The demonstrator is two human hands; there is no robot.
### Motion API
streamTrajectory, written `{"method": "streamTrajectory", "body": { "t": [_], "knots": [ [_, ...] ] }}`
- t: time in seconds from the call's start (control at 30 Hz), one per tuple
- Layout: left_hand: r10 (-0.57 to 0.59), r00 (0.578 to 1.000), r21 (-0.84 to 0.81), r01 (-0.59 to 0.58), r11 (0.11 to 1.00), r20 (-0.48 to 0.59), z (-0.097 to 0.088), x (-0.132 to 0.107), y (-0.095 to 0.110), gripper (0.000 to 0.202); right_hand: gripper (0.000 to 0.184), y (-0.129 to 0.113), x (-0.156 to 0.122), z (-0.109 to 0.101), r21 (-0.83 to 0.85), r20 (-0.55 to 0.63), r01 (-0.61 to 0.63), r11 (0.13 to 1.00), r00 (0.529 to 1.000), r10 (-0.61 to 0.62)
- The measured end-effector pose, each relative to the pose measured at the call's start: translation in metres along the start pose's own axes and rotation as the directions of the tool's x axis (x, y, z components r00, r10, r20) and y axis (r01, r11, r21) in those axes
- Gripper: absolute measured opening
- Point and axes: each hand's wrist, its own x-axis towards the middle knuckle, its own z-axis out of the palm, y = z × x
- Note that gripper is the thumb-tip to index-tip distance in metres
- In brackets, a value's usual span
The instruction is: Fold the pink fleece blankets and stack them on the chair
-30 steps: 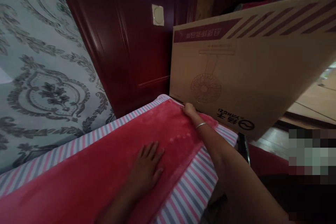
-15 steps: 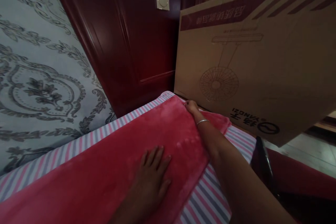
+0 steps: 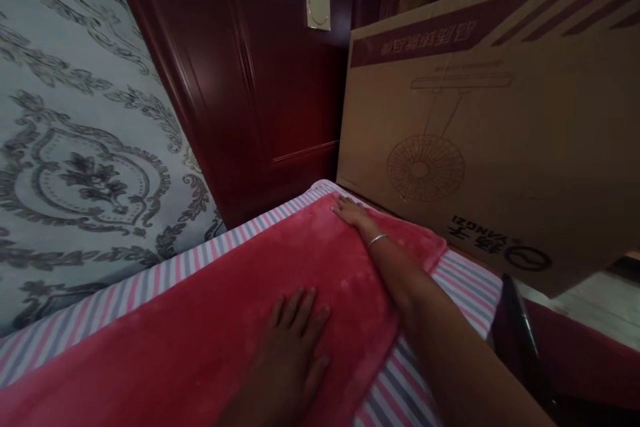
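A red fleece blanket (image 3: 200,327) lies over a pink, grey and white striped sheet (image 3: 165,267). My left hand (image 3: 295,340) rests flat on the blanket near its middle, fingers spread. My right hand (image 3: 353,213), with a silver bangle on the wrist, reaches to the blanket's far corner and lies flat on it, fingers stretched out, right beside the bottom edge of a big cardboard fan box (image 3: 495,140).
The cardboard box leans at the far right, printed upside down. A dark red wooden door (image 3: 270,80) with a white plate stands behind. Patterned grey wallpaper (image 3: 85,147) covers the left wall. A dark chair edge (image 3: 520,340) is at lower right.
My right hand has gone from pinching the blanket's far corner to lying flat on it, slightly to the left. The left hand stays flat. The view shifted a little.
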Motion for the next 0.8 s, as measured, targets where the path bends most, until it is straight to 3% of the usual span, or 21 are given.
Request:
{"method": "streamTrajectory", "body": {
  "t": [0.2, 0.4, 0.53, 0.67, 0.8],
  "knots": [
    [-0.010, 1.000, -0.023, 0.011, 1.000, 0.010, -0.001, 0.002, 0.000, 0.058, 0.061, 0.003, -0.025, -0.013, -0.050, 0.019, 0.011, 0.999, 1.000, -0.010],
    [0.000, 1.000, -0.036, 0.000, 0.999, -0.001, 0.001, 0.004, -0.002, 0.057, 0.065, 0.007, -0.066, 0.000, -0.067, 0.047, 0.021, 0.998, 0.999, -0.018],
    [0.007, 1.000, -0.013, -0.007, 1.000, -0.005, 0.002, 0.006, -0.005, 0.055, 0.060, 0.002, -0.075, -0.012, -0.020, 0.048, 0.014, 1.000, 0.999, -0.013],
    [0.015, 1.000, -0.013, -0.015, 1.000, -0.021, 0.003, 0.010, -0.007, 0.054, 0.057, 0.010, -0.097, -0.023, -0.024, -0.060, -0.033, 0.999, 0.998, 0.031],
    [0.009, 1.000, -0.003, -0.009, 1.000, 0.008, 0.003, 0.013, -0.008, 0.055, 0.057, 0.026, -0.126, -0.013, -0.034, -0.114, -0.127, 0.991, 0.986, 0.122]
  ]
}}
